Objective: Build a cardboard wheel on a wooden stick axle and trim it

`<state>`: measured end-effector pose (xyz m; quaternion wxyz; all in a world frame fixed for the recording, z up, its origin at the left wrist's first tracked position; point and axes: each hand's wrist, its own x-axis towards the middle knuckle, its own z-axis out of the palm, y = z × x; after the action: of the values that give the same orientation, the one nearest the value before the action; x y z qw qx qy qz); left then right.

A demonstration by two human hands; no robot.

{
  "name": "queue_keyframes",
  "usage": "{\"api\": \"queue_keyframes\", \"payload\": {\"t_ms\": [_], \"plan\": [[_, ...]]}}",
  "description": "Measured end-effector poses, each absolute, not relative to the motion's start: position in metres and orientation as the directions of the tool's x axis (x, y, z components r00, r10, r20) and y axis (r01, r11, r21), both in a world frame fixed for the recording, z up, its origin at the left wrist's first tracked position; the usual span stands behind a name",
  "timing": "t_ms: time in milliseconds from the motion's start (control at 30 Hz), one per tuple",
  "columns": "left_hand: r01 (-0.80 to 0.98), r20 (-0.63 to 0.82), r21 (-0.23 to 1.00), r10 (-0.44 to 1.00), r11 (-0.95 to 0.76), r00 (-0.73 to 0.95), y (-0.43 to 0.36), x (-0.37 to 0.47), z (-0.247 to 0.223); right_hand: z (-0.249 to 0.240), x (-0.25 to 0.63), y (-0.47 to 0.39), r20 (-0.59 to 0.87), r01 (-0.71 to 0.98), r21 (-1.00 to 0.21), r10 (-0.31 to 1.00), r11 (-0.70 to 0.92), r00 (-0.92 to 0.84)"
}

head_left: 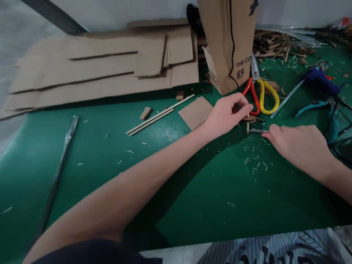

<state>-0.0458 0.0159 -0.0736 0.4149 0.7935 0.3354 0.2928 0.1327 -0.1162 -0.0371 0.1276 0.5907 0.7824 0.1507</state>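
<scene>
Brown bag (229, 44), contents hidden, stands beyond hands (226, 115) holding stick (248, 128) and blade (258, 131).

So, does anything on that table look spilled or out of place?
Yes: pale shavings lie scattered on the green tabletop, some near the blade in the right hand, and brown scraps sit in a loose heap right of the paper bag. Both look like untidy litter.

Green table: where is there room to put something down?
One patch lies between the dark strip, sticks and left arm, with few shavings. Another lies right of that arm, towards the near edge of the table. It's crowded around the disc, scissors, pliers and glue gun.
</scene>
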Motion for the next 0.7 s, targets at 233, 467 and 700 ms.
{"api": "queue_keyframes", "payload": {"t_ms": [233,467,700], "plan": [[0.293,0.186,0.856,0.783,-0.426,0.593,0.015,-0.046,-0.073,-0.037,0.138,-0.118,-0.05,0.881,0.375,0.955,0.288,-0.291],[0.295,0.2,0.846,0.777,-0.444,0.598,0.016,-0.045,-0.073,-0.043,0.137,-0.106,0.081,0.924,0.344,0.975,0.169,-0.208],[0.312,0.209,0.831,0.778,-0.461,0.592,0.018,-0.045,-0.076,-0.049,0.133,-0.097,0.025,0.929,0.311,0.975,0.203,-0.221]]}}
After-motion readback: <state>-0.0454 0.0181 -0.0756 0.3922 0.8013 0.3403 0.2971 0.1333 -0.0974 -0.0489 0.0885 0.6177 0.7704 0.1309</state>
